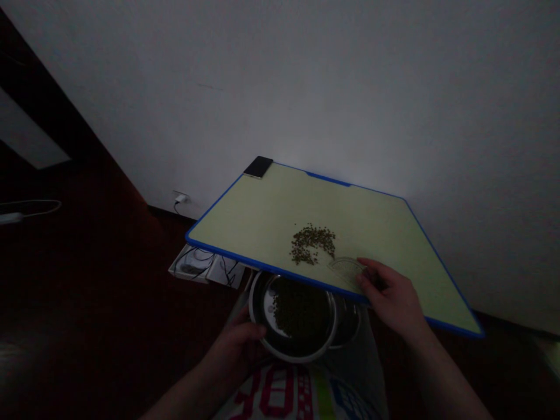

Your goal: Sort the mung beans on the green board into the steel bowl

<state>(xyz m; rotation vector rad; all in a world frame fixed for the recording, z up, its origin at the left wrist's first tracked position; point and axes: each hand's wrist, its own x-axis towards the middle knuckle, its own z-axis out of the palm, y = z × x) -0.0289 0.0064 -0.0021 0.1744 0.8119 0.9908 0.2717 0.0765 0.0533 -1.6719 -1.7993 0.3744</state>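
Note:
My left hand (pixel 238 344) grips the left rim of a round metal bowl (pixel 268 347), its thumb over the edge. Dark brown-green grains (pixel 301 309) lie in the bowl, which is held just under the near edge of a pale yellow-green tabletop (pixel 254 216) with a blue rim. In my right hand (pixel 389 291) is a clear protractor (pixel 345 267), pinched by thumb and fingers and resting on the tabletop. Just left of the protractor a loose patch of the same-looking small grains (pixel 311 242) is spread on the table. Dim light hides the exact kind of grain.
A black flat device (pixel 259 167) lies at the table's far left corner. Behind the table rises a pale wall (pixel 324 105) with a plugged-in white charger (pixel 181 199). White boxes with cables (pixel 192 263) show below the left edge. Another dark container (pixel 347 326) stands right of the bowl.

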